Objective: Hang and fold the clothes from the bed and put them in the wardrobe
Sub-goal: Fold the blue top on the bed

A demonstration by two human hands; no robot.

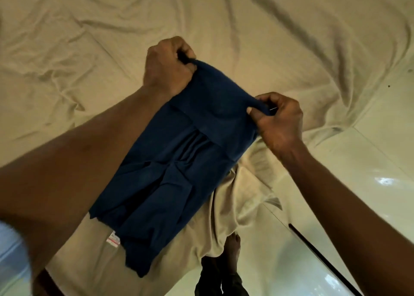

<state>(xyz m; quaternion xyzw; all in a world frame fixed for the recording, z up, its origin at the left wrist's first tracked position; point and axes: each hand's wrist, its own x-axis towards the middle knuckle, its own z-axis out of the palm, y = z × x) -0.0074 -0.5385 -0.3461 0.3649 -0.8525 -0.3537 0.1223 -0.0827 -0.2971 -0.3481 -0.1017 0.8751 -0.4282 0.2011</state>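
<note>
Head view: left hand (168, 66) and right hand (276, 118) each pinch top corner of dark navy folded cotton garment (179, 172), lifted over near edge of wrinkled beige bed sheet (89, 38), probably stretching fold flat for next crease.

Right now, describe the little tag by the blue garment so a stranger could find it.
Against the beige bed sheet, find the navy garment. At its lower left edge in the view peeks a small tag, the only white-and-red thing among navy and beige.
</note>
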